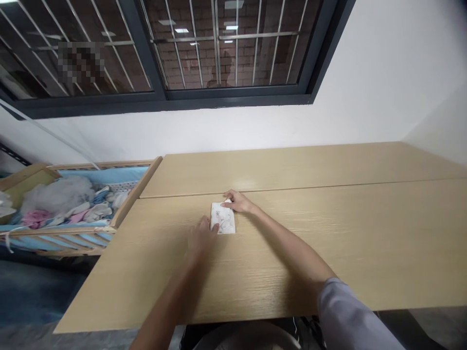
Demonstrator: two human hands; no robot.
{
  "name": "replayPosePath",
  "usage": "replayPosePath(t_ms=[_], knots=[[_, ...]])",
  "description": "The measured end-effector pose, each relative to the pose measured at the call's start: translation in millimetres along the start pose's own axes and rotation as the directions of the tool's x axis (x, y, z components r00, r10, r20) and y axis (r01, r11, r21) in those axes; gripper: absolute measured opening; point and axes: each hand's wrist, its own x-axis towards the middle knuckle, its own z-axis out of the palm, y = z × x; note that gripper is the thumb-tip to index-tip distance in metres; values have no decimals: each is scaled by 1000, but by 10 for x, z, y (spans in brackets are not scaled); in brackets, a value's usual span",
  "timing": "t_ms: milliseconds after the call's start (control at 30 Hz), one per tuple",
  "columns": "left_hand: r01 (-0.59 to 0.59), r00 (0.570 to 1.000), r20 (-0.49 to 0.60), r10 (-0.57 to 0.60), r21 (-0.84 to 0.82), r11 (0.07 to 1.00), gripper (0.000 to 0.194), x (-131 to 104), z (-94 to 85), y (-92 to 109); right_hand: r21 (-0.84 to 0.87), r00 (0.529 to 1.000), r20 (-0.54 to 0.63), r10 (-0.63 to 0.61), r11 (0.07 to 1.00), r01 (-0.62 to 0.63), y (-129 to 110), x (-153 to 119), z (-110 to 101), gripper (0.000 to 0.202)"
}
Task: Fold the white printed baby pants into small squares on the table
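Note:
A small white packet with faint printed markings (224, 218) lies on the light wooden tabletop (328, 233). My right hand (238, 201) is at its top right corner, with the thumb on the packet's face and the fingers curled behind its upper edge. At the lower left side of the packet is my left hand (203, 234), its thumb on the packet's bottom left corner and its fingers bent along the left edge. Both hands grip the packet's edges.
A wooden crib (136, 194) with blue lining, holding clothes and a grey translucent bundle (60, 194), adjoins the table's left end. Behind the table are a white wall (233, 129) and a dark-framed barred window (237, 97). A narrow seam runs across the tabletop.

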Motion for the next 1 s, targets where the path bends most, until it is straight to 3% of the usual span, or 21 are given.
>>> replayPosePath(t_ms=[67, 133, 200, 267, 367, 467, 700, 867, 1000], knots=[[-36, 998, -48, 38, 55, 998, 35, -148, -28, 61, -39, 997, -1, -81, 996, 81, -84, -63, -45, 45], [-136, 982, -115, 149, 112, 984, 49, -334, 11, 128, -131, 969, 37, -243, 961, 245, -206, -170, -75, 46], [-255, 951, -135, 278, 163, 953, 63, -517, 122, 187, -223, 898, 150, -415, 870, 439, -333, -317, -55, 50], [-310, 939, -96, 331, 188, 932, 68, -655, 272, 224, -254, 808, 287, -515, 773, 582, -425, -482, 21, 53], [-311, 946, -30, 324, 203, 928, 62, -748, 450, 224, -248, 697, 442, -565, 670, 700, -441, -685, 172, 54], [-321, 943, -15, 332, 219, 922, 60, -750, 486, 184, -268, 661, 523, -538, 632, 727, -338, -745, 250, 53], [-336, 936, -11, 352, 269, 903, 67, -744, 402, 147, -326, 765, 444, -466, 711, 623, -107, -406, 44, 51], [-302, 944, -34, 329, 322, 897, 63, -781, 427, 189, -340, 813, 429, -394, 763, 550, -24, -217, -60, 55], [-302, 946, -28, 323, 285, 910, 57, -754, 283, 188, -369, 919, 294, -261, 856, 361, 49, -200, -86, 60]])
